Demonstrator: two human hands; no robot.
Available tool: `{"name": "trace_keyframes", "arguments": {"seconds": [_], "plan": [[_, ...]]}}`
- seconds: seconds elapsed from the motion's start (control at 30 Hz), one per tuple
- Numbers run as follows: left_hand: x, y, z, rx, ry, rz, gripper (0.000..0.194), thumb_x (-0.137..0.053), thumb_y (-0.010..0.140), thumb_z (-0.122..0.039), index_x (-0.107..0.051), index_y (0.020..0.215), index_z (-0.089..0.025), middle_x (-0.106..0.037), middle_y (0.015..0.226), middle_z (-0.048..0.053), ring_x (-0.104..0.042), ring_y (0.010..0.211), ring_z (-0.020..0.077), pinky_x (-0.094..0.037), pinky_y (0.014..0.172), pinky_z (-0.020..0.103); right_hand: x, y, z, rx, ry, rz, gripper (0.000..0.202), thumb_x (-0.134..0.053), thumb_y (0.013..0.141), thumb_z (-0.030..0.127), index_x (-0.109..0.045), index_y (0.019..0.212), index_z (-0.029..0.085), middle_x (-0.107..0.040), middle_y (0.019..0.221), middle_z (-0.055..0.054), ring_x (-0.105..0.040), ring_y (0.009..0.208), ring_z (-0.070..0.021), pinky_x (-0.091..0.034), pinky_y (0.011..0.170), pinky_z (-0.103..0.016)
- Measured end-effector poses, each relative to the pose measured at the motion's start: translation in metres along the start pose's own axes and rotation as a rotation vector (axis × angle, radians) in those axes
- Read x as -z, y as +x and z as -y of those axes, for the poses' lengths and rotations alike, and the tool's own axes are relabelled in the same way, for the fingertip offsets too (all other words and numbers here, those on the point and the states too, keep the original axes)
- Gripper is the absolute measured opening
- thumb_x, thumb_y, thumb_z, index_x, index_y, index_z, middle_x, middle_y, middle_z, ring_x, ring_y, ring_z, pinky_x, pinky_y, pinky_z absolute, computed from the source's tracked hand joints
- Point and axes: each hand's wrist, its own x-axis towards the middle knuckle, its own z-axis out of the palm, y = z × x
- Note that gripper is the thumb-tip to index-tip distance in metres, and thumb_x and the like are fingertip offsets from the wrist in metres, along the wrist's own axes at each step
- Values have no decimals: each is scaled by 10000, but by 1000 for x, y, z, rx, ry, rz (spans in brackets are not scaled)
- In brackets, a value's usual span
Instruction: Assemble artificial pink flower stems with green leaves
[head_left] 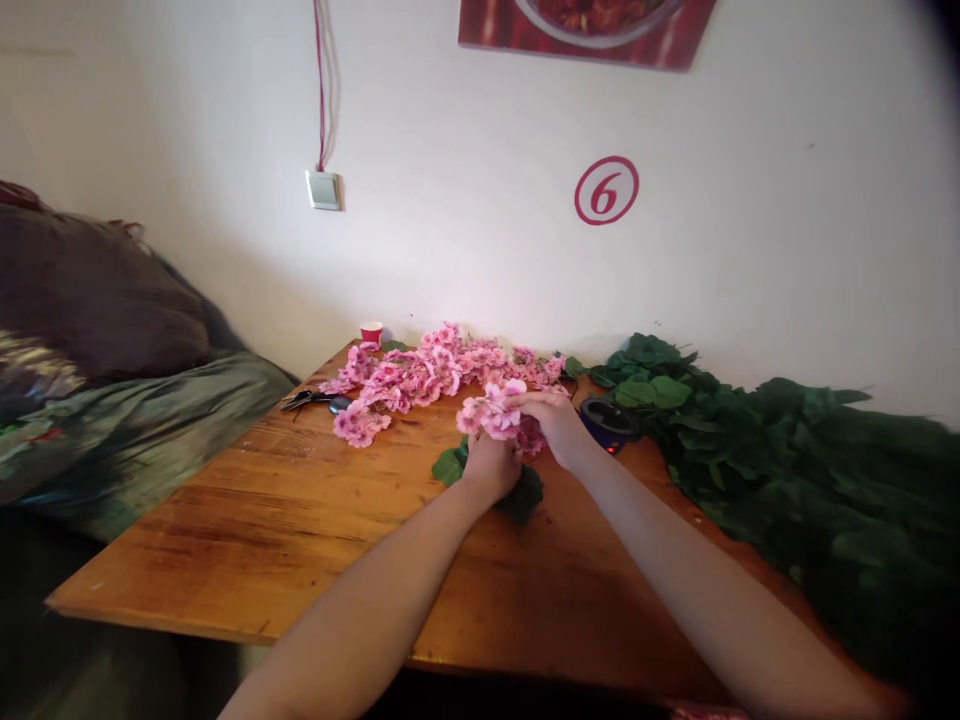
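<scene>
My left hand (492, 466) is closed around the base of a pink flower bunch (489, 410), with green leaves (448, 466) sticking out on both sides below the blossoms. At the right side of the same blossoms is my right hand (553, 418), its fingers bent over the petals; whether they pinch a flower is too small to tell. Behind both hands lies a long heap of pink flowers (405, 378) on the wooden table (300, 540). A dark blue round pot (609, 422) with a small red light stands just right of my right hand.
A large pile of green leaves (780, 470) covers the table's right side. At the back left are a red and white paper cup (371, 333) and a dark pointed tool (304, 399). Big sacks (97, 300) lie left of the table, and a wall (465, 200) rises behind it.
</scene>
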Motion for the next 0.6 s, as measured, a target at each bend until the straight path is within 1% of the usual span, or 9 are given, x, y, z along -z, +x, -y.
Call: {"name": "trace_keyframes", "arguments": {"seconds": [0.07, 0.13, 0.23, 0.3, 0.37, 0.47, 0.53, 0.6], "plan": [[2, -1, 0, -18, 2, -14, 204, -485, 899, -234, -681, 928, -184, -707, 986, 115, -613, 1052, 288, -372, 919, 408, 13, -17, -9, -21, 107, -74, 270, -635, 725, 332, -790, 893, 190, -763, 880, -80, -678, 731, -217, -546, 641, -315], [3, -2, 1, -37, -3, -28, 201, -487, 901, -241, -668, 972, -188, -700, 1007, 104, -614, 1037, 267, -384, 891, 377, 24, -30, -21, 17, 142, -164, 286, -639, 743, 357, -785, 924, 190, -762, 907, -90, -673, 724, -217, -550, 653, -338], [5, -1, 1, -33, -30, -74, 158, -526, 885, -260, -661, 935, -194, -691, 972, 82, -614, 989, 240, -390, 869, 348, 35, -41, -39, 109, 143, -271, 299, -622, 781, 386, -777, 951, 195, -755, 986, -93, -676, 798, -225, -548, 709, -362], [6, 0, 0, -30, -56, -123, 124, -541, 869, -236, -657, 882, -194, -684, 936, 70, -609, 966, 228, -390, 867, 339, 41, -45, -47, 156, 129, -305, 295, -625, 807, 390, -774, 986, 209, -742, 1055, -88, -674, 873, -230, -543, 765, -373], [7, 1, 0, -52, -106, -171, 122, -529, 870, -213, -647, 846, -195, -677, 894, 56, -605, 942, 214, -393, 870, 331, 45, -47, -51, 206, 60, -316, 284, -629, 832, 380, -771, 1028, 232, -720, 1127, -81, -660, 983, -240, -528, 856, -389], [10, 1, 0, -87, -285, -229, 173, -494, 912, -263, -630, 828, -196, -666, 875, 41, -596, 902, 191, -411, 861, 308, 47, -48, -49, 288, -105, -319, 270, -612, 868, 366, -770, 1057, 254, -688, 1207, -75, -587, 1185, -255, -457, 1013, -409], [14, 0, -2, -77, -453, -246, 257, -443, 954, -350, -603, 828, -193, -650, 852, 32, -585, 847, 174, -430, 813, 285, 46, -50, -46, 339, -215, -280, 273, -579, 901, 349, -763, 1087, 268, -687, 1210, -68, -565, 1226, -246, -418, 1064, -412], [17, -1, -6, -48, -601, -262, 333, -386, 980, -441, -560, 840, -194, -620, 804, 17, -565, 772, 158, -437, 745, 266, 42, -53, -45, 390, -302, -220, 280, -553, 924, 323, -753, 1116, 281, -703, 1179, -58, -582, 1203, -232, -413, 1071, -408]]}}
